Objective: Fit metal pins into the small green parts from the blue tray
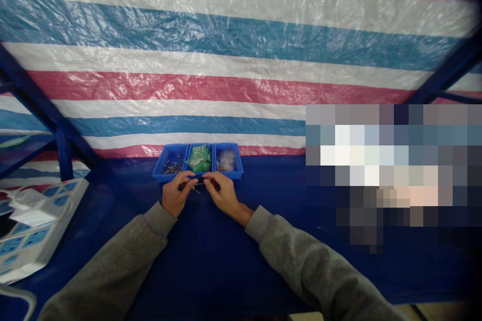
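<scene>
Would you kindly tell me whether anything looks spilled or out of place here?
I see nothing spilled. One thin piece shows near the hands, outside the blue bins; held or loose, I cannot tell.

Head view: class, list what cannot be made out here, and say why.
In the head view:
- Thin piece between left hand and right hand: too small to identify; its grip is unclear.
- Metal pieces in the left bin: too small to tell their kind.
- Power strip: cut off by the left edge.
- Area at right: hidden by pixelation.
</scene>
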`<state>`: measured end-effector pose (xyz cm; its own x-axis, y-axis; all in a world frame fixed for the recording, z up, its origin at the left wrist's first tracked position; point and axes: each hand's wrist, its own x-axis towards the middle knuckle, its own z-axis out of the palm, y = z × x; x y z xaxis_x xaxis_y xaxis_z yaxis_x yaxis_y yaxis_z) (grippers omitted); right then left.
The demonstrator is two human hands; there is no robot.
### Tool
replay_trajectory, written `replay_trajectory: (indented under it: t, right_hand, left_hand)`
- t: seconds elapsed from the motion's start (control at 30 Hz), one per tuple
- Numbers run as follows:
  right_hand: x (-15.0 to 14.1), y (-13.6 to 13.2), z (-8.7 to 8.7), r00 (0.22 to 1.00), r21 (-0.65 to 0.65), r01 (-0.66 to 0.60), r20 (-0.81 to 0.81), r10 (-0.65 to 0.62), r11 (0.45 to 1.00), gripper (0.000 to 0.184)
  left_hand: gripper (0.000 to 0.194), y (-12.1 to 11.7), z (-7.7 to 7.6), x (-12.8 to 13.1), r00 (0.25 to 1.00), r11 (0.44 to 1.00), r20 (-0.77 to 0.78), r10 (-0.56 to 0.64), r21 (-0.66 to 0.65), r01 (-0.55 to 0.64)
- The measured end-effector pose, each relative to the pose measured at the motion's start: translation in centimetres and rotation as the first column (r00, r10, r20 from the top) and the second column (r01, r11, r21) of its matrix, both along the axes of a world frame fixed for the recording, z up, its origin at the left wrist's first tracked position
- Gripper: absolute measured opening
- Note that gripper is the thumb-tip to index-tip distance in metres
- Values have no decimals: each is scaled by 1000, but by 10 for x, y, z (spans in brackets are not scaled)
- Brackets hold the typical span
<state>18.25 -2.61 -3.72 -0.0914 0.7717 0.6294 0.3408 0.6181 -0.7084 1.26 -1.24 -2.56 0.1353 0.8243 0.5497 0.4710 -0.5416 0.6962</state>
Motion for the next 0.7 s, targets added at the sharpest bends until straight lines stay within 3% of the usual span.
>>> replay_trajectory:
  t: [0.33,0.53,0.7]
  right_hand:
    - [-1,0,0,998,24,-40,50,39,999,22]
    - [0,2,0,999,-3,29,17,-29,1000,28]
    - [0,2,-2,999,-25,14,43,-12,1000,34]
  left_hand:
    - [25,-1,1,-2,1000,1000,1,-13,1,13]
    - [21,0,-1,-2,999,990,-25,-30,136,34]
    - [17,0,2,-2,997,987,-82,-6,161,19]
